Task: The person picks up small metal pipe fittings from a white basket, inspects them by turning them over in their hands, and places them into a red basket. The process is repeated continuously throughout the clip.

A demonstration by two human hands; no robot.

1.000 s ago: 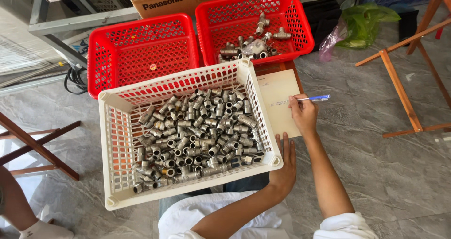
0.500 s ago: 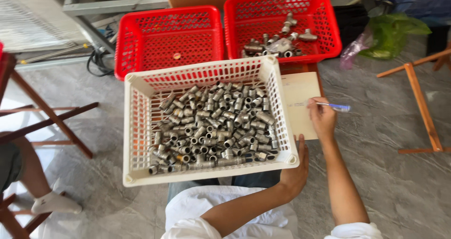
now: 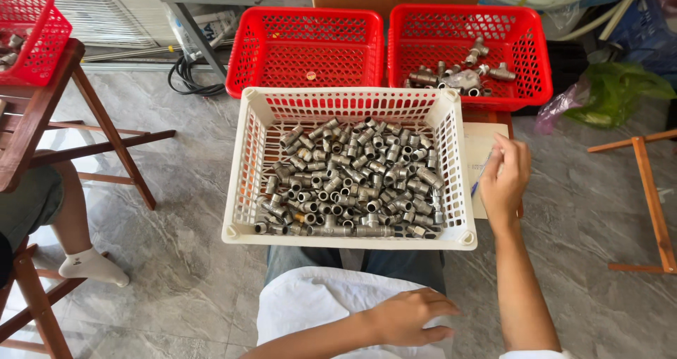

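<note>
Grey marbled floor tiles (image 3: 190, 190) are running under the whole work area, and the white basket (image 3: 248, 190) is serving as the landmark, sitting across the seated person's knees. Behind the white basket two red baskets are standing side by side: the left red basket (image 3: 303, 77) is holding one small piece, the right red basket (image 3: 525, 84) a cluster of larger grey tee fittings (image 3: 458, 77). To the left of the white basket a wooden stool (image 3: 42, 112) is carrying a third red basket (image 3: 28, 34), and another person's leg in a white sock (image 3: 88, 266) is resting beneath it.

Inside the white basket a dense heap of short metal pipe fittings (image 3: 352, 183) is lying loose. They are looking rigid, heavy in bulk and likely slick; each would best be pinched across its barrel.

Just right of the white basket, the right hand (image 3: 504, 179) is pinching a blue pen (image 3: 481, 177) over a pale sheet of paper (image 3: 478, 147). In front of the white basket, the left hand (image 3: 409, 317) is resting loosely curled on the lap, holding nothing.
</note>
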